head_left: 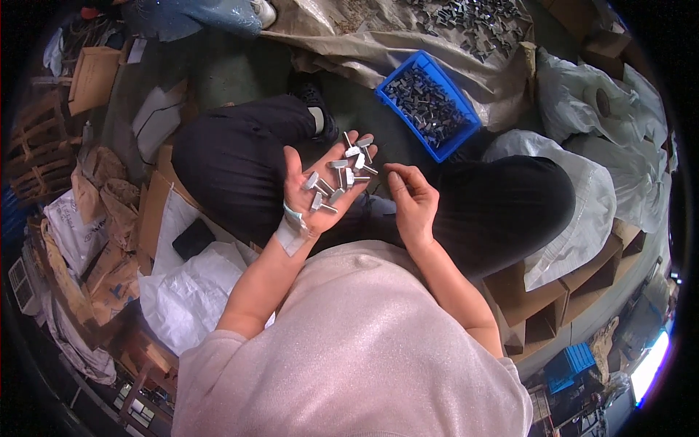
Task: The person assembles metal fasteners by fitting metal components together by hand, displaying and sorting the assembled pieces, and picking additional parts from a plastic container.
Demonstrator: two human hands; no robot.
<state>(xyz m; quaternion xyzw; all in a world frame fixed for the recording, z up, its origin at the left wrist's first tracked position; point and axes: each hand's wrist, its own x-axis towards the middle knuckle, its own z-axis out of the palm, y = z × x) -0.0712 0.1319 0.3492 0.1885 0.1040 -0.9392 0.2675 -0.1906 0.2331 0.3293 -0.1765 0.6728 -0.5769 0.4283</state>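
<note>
Pale shirt (357,342) nearest, a palmful of metal pieces (338,164) short of the blue bin (460,142)

In the head view, the left hand (325,174) is spread palm up to the near left of the blue bin, with a small, loose batch of stemmed metal pieces lying across palm and fingers. The right hand (415,204) is on the bin's near side, thumb and forefinger drawn close; whether anything is pinched between them I cannot tell.

As a judgement, this batch is picked up but not yet set down. Many darker pieces (429,105) fill much of the bin, and a broad scatter (477,25) lies on the tan sheet (502,95) beyond it, so only a small share is in hand. Whether the bin or sheet holds handled or waiting pieces does not show.
</note>
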